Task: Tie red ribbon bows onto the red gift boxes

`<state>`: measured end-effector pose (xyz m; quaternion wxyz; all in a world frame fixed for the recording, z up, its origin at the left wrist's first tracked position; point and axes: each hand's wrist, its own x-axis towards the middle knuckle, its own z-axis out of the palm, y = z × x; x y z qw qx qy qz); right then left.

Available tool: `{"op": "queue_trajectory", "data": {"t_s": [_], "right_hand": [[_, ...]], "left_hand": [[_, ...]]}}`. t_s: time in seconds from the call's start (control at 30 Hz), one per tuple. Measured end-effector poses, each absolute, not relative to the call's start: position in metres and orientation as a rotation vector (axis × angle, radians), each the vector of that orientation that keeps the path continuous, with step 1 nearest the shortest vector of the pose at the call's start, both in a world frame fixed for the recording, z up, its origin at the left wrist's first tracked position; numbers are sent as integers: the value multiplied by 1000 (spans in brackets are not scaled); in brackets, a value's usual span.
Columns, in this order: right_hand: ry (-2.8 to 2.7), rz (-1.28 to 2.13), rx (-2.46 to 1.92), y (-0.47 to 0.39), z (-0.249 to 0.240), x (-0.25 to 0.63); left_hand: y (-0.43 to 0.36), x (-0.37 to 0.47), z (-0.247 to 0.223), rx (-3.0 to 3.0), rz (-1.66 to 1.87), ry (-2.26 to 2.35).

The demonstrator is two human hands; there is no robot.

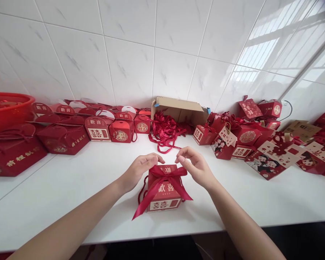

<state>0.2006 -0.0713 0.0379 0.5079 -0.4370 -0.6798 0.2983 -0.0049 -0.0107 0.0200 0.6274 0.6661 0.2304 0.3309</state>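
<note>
A small red gift box (pixel 165 205) with gold and white lettering stands upright on the table in front of me. Across its top lies a dark red satin ribbon (pixel 166 177) tied in a bow, its two tails hanging over the front. A red cord handle (pixel 141 195) loops out at the box's left side. My left hand (pixel 141 169) hovers by the left loop of the bow, fingers loosely curved and apart. On the other side, my right hand (pixel 196 167) is bent above the right loop, with no ribbon visible between thumb and fingers.
A cardboard carton (pixel 180 103) lies by the tiled wall, with a heap of red ribbons (pixel 166 128) spilling out. Rows of red boxes (pixel 97 131) stand at the left beside a red plastic basin (pixel 13 97). Ribboned boxes (pixel 247 133) crowd the right side of the white table (pixel 111 213).
</note>
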Motion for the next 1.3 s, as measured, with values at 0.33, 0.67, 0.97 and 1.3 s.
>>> {"op": "queue_trajectory", "data": {"t_s": [0.33, 0.67, 0.97, 1.3], "right_hand": [[-2141, 280, -1354, -78, 50, 180], [-2101, 116, -1448, -88, 51, 195], [-1884, -169, -1780, -106, 59, 313], [-1285, -492, -2075, -88, 49, 412]], "left_hand": [[-12, -9, 22, 1436, 730, 467], [-12, -5, 21, 1607, 865, 647], [-11, -2, 20, 1581, 905, 922], [92, -36, 36, 1605, 1285, 1693]]}}
